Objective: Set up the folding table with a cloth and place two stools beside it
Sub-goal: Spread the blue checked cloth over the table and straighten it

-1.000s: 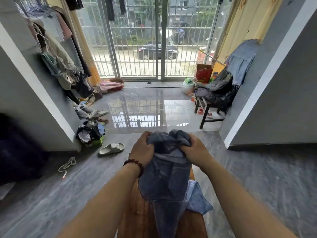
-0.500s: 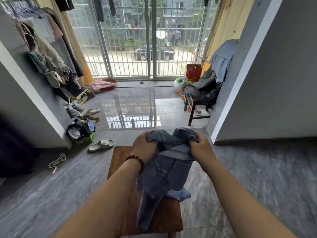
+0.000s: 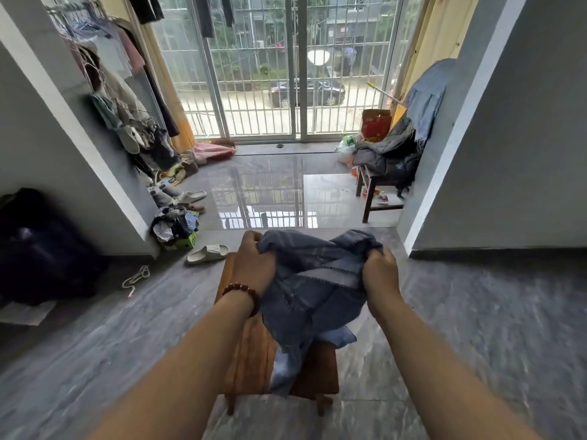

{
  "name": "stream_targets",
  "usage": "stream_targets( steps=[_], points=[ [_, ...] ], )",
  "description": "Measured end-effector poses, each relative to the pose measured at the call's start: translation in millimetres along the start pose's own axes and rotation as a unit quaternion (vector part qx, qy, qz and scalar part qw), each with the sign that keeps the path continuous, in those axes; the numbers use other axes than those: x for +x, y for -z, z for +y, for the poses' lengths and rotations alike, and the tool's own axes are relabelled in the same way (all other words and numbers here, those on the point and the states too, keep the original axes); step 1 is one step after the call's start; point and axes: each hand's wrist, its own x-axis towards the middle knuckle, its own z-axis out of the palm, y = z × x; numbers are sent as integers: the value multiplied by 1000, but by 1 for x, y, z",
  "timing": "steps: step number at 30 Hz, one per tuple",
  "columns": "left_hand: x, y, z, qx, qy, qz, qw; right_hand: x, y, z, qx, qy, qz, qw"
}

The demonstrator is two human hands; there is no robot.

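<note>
Well, both hands are raised in front of the person, each bunched round a top edge of the blue-grey cloth (image 3: 314, 290). The left hand (image 3: 254, 265), with a bead bracelet (image 3: 242, 291) at its wrist, grips the cloth's left side in curled fingers, and the right hand (image 3: 381, 274) clutches the right side the same way. Between them the cloth sags in loose folds, and its lower end hangs down over the small brown wooden worktop (image 3: 249, 360), which stands on the grey tiled floor (image 3: 476, 344) directly beneath the arms. A pale slipper (image 3: 208, 253) lies just beyond the worktop's far left corner. Farther back, a dark chair (image 3: 370, 198) heaped with clothes stands by the right wall, and a barred sliding door (image 3: 286, 74) closes off the far end.
</note>
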Motion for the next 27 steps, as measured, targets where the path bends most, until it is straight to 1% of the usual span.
stream_targets(
  steps=[3, 7, 11, 14, 18, 19, 20, 21, 23, 25, 27],
  points=[
    [-13, 16, -11, 25, -21, 3, 999, -18, 1, 3, 2, -1, -24, 1000],
    [-35, 43, -20, 3, -36, -24, 999, -50, -7, 6, 11, 1, -41, 999],
    [-62, 87, -32, 15, -43, -21, 999, -93, -26, 9, -10, 17, -77, 997],
    [-84, 127, -50, -9, -50, -36, 998, -135, -45, 15, -7, 22, -89, 996],
    [-114, 171, -82, -45, -27, -44, 998, -194, -64, 28, 0, 41, -129, 991],
    [-122, 179, -90, -48, -28, -41, 998, -208, -66, 32, -19, 56, -151, 987],
    [-130, 186, -96, -49, -31, -35, 998, -222, -66, 36, -65, 80, -177, 979],
    [-137, 193, -102, -53, -31, -27, 998, -233, -65, 41, -127, 109, -202, 965],
    [-150, 203, -111, -80, -20, -18, 996, -252, -64, 50, -230, 172, -222, 932],
    [-164, 211, -115, -101, -12, -19, 995, -269, -63, 57, -281, 213, -198, 915],
    [-177, 217, -116, -97, -24, -25, 995, -282, -61, 60, -306, 229, -145, 913]
  ],
)
